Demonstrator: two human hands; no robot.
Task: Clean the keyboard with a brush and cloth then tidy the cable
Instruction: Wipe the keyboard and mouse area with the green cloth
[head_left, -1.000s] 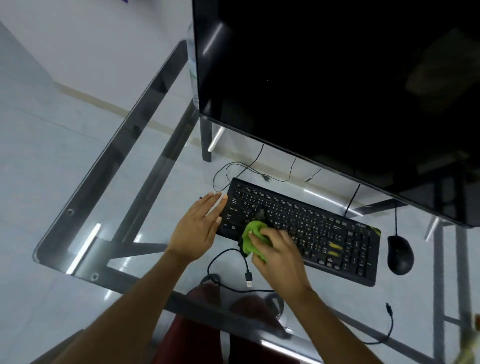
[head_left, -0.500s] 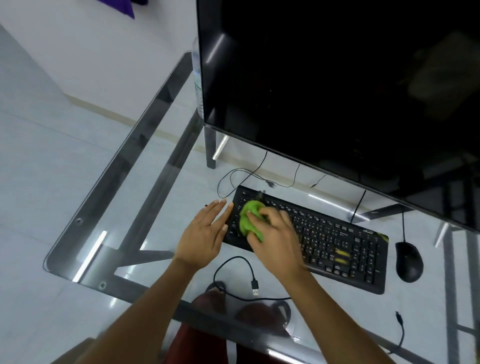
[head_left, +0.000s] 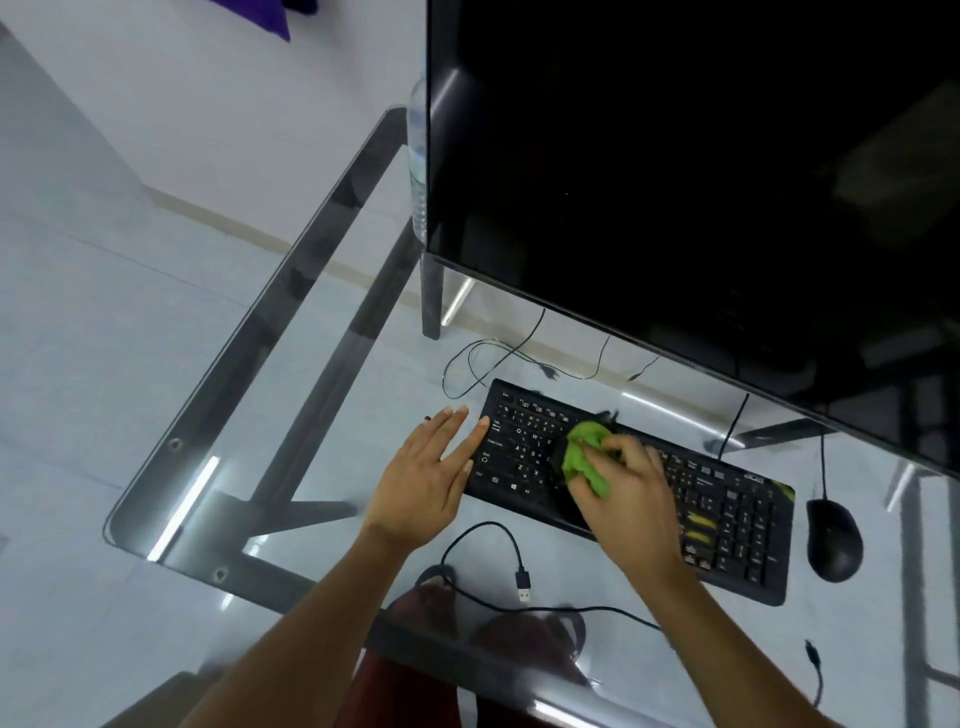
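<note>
Cloth-wipe step: green cloth (head_left: 584, 457) gripped by right hand (head_left: 628, 493) on keyboard (head_left: 727, 519), steadied beside flat open left hand (head_left: 431, 473); keys rightward of the cloth likely wiped next

Bright, even light; glare streaks on glass table (head_left: 208, 467); wide-angle distortion.

We see a black keyboard (head_left: 727, 519) lying on a glass desk (head_left: 291, 332) below a dark monitor (head_left: 675, 182). Our right hand (head_left: 631, 493) grips a bunched green cloth (head_left: 584, 457) pressed onto the keys left of centre. Our left hand (head_left: 434, 475) lies flat, fingers straight, against the keyboard's left edge. A black cable (head_left: 483, 535) with a loose USB plug (head_left: 523, 586) curls near the front edge, and a black mouse (head_left: 834, 538) sits just beside the keyboard's right end.
</note>
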